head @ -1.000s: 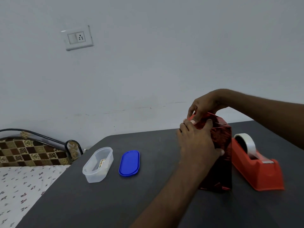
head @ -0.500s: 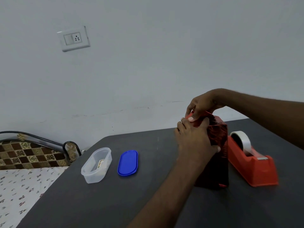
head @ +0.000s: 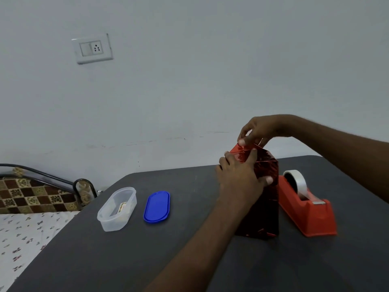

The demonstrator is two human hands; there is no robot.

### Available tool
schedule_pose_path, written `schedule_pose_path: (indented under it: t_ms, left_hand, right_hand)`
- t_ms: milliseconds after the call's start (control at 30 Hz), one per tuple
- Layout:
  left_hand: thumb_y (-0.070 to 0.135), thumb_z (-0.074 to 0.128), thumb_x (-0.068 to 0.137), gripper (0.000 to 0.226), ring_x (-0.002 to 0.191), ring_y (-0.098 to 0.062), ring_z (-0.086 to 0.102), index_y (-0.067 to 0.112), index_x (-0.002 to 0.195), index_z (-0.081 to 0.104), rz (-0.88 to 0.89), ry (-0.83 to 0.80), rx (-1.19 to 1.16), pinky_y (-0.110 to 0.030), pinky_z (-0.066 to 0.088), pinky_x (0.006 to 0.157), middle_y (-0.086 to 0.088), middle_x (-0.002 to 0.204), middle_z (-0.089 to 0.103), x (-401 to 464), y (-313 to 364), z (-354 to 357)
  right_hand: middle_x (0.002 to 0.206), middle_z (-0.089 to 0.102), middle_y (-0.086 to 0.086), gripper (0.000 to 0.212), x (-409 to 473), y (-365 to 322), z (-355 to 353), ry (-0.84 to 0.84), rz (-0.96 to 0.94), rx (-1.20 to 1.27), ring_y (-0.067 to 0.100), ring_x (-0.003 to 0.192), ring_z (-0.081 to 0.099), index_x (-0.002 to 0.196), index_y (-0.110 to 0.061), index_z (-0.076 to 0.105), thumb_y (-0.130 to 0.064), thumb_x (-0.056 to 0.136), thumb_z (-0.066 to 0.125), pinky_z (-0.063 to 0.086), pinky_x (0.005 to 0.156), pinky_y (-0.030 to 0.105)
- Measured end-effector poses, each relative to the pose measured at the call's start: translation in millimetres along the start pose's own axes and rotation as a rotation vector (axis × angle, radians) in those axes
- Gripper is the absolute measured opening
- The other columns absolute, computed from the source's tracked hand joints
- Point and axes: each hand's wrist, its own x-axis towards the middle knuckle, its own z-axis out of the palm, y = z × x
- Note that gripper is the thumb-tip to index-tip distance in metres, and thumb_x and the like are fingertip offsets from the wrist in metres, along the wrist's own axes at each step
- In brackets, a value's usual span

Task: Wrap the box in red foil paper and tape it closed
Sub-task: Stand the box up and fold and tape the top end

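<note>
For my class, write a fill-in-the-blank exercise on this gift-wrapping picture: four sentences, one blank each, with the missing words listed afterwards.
1. The box stands upright on the table, wrapped in ____ foil.
2. The tape dispenser sits to the ____ of the box.
3. The lid beside the clear container is ____ in colour.
4. The right hand pinches the foil at the ____ of the box, while the left hand grips its side.

Missing words: red; right; blue; top

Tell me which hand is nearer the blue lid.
Left. The left hand grips the wrapped box's side facing the blue lid. The right hand pinches foil at the box's top, farther away.
</note>
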Motion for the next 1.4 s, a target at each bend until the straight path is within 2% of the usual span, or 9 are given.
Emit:
schedule_pose_path:
  t_ms: [200,333,500,700,833,1000,1133,1333,1400]
  left_hand:
    - [0.053,0.027,0.103,0.056,0.131,-0.037,0.037,0.038,0.156,0.014,-0.071,0.126,-0.135,-0.051,0.028,0.107,-0.02,0.141,0.043,6,2,-4]
    - [0.04,0.044,0.101,0.051,0.121,-0.032,0.048,0.025,0.15,0.038,-0.13,0.292,-0.291,-0.045,0.038,0.1,-0.015,0.129,0.053,24,-13,-10]
    - [0.039,0.074,0.081,0.07,0.121,-0.025,0.057,0.017,0.142,0.048,-0.256,-0.007,-0.707,-0.041,0.049,0.1,-0.009,0.136,0.058,52,-42,-23]
    - [0.022,0.081,0.078,0.03,0.081,-0.022,0.073,0.008,0.103,0.071,-0.239,-0.078,-0.897,-0.032,0.061,0.069,-0.011,0.091,0.075,51,-66,-33]
    - [0.013,0.074,0.082,0.036,0.065,-0.018,0.073,0.009,0.115,0.06,-0.22,0.0,-0.879,-0.026,0.058,0.056,-0.012,0.089,0.074,33,-65,-46]
    - [0.014,0.057,0.082,0.043,0.057,-0.02,0.072,0.013,0.125,0.052,-0.055,0.056,-0.58,-0.036,0.061,0.075,-0.007,0.068,0.074,30,-54,-67]
    - [0.027,0.062,0.091,0.022,0.062,-0.018,0.072,0.013,0.107,0.065,0.037,0.052,-0.571,-0.028,0.059,0.064,-0.003,0.068,0.074,29,-54,-94]
    - [0.044,0.077,0.082,0.05,0.116,-0.012,0.057,0.028,0.127,0.063,0.169,-0.238,-0.41,-0.031,0.047,0.097,0.002,0.126,0.062,35,-66,-109]
    - [0.04,0.076,0.083,0.043,0.116,-0.012,0.059,0.024,0.123,0.067,0.199,-0.273,-0.409,-0.03,0.047,0.098,0.0,0.123,0.066,39,-64,-105]
  right_hand:
    - [0.082,0.076,0.006,0.013,-55,-5,2,0.494,-0.093,0.019,0.022,0.076,0.072,0.098,-0.008,0.071,-0.019,0.094,0.066,0.056,0.062,0.027]
    - [0.072,0.075,0.001,0.008,-86,-3,36,0.44,-0.111,0.002,0.02,0.069,0.073,0.091,-0.014,0.072,-0.013,0.093,0.065,0.059,0.065,0.029]
    - [0.083,0.07,-0.012,0.013,-98,5,65,0.572,-0.124,-0.185,0.006,0.08,0.064,0.097,-0.03,0.07,-0.02,0.089,0.071,0.043,0.067,0.021]
    - [0.095,0.065,-0.011,0.016,-97,7,91,0.641,-0.196,-0.318,0.013,0.092,0.061,0.106,-0.033,0.067,-0.039,0.092,0.063,0.035,0.072,0.028]
    - [0.096,0.065,-0.009,0.033,-101,6,100,0.516,-0.254,-0.182,0.014,0.089,0.061,0.108,-0.03,0.06,-0.057,0.089,0.061,0.047,0.076,0.034]
    - [0.088,0.058,-0.013,0.045,-93,-2,119,0.571,-0.229,-0.264,0.014,0.078,0.057,0.101,-0.027,0.046,-0.064,0.082,0.063,0.038,0.062,0.031]
    - [0.097,0.063,-0.005,0.036,-91,2,124,0.655,-0.233,-0.205,0.02,0.089,0.058,0.102,-0.023,0.054,-0.052,0.08,0.058,0.045,0.072,0.034]
    - [0.101,0.07,-0.005,0.034,-99,15,108,0.596,-0.284,-0.066,0.005,0.085,0.058,0.111,-0.024,0.069,-0.029,0.077,0.065,0.039,0.075,0.008]
    - [0.102,0.069,-0.006,0.036,-103,19,103,0.525,-0.262,0.01,0.008,0.085,0.062,0.115,-0.028,0.069,-0.012,0.082,0.071,0.049,0.084,0.023]
